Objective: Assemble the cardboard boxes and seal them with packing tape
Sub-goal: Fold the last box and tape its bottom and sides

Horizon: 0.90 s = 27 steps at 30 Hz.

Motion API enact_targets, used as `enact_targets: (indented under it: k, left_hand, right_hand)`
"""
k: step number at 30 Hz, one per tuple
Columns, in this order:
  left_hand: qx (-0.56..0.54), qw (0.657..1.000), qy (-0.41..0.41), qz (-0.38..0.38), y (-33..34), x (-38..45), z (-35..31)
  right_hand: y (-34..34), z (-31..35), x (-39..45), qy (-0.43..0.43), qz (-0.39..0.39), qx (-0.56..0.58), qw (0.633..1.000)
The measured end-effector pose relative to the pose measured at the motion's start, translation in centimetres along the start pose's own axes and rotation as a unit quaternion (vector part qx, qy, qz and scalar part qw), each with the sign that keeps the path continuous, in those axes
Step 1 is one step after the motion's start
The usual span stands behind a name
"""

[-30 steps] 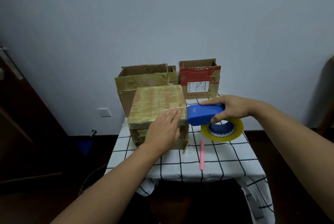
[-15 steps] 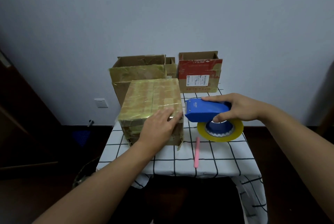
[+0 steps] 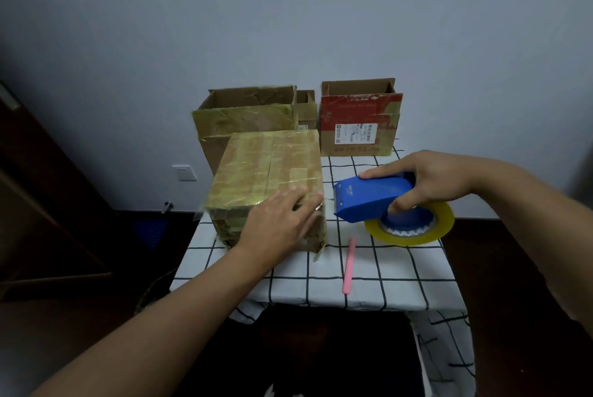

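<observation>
Left hand [image 3: 282,220] lies flat, fingers [image 3: 301,201] straight, on the box [image 3: 272,169] at its right edge; right hand [image 3: 426,181] grips the dispenser [image 3: 369,197] just beside, over bare bench [image 3: 385,274].

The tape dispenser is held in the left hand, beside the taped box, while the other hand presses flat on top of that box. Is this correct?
Not quite. In the head view, the right hand grips the blue tape dispenser, not the left. The dispenser is beside the taped box, and the other hand, the left hand, presses flat on that box's top near its front right corner.
</observation>
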<state>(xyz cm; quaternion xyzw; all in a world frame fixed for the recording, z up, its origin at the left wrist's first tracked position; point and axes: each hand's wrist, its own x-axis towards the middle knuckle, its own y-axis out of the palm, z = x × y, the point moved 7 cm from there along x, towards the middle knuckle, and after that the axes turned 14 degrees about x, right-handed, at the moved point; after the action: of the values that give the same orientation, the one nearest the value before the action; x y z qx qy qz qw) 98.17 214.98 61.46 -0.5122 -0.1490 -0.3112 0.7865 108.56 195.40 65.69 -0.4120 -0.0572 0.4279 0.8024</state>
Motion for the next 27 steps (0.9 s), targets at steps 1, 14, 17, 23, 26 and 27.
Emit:
enact_targets:
  k: [1, 14, 17, 23, 26, 27]
  left_hand:
    - [0.003, 1.0, 0.005, 0.0, -0.1, -0.1, -0.1]
    - [-0.019, 0.998, 0.001, 0.053, 0.1, 0.1, 0.0]
    - [-0.02, 0.998, -0.008, 0.066, 0.1, 0.2, 0.4]
    - [-0.006, 0.999, -0.001, 0.05, -0.2, 0.0, 0.3]
    - [0.022, 0.997, 0.023, 0.065, -0.7, 0.5, -0.7]
    - [0.033, 0.996, 0.029, 0.071, -0.8, 0.7, -0.9]
  right_hand:
    - [0.0, 0.4, 0.2, 0.003, 0.01, -0.014, 1.0]
    - [-0.1, 3.4, 3.1, 0.036, 0.084, -0.111, 0.99]
    - [1.1, 2.7, 3.5, 0.082, 0.119, -0.182, 0.973]
    - [2.3, -4.3, 2.8, 0.136, 0.018, -0.152, 0.979]
    - [2.4, -6.2, 2.7, 0.125, -0.105, -0.069, 0.984]
    - [2.7, -6.6, 2.9, 0.121, -0.144, -0.031, 0.982]
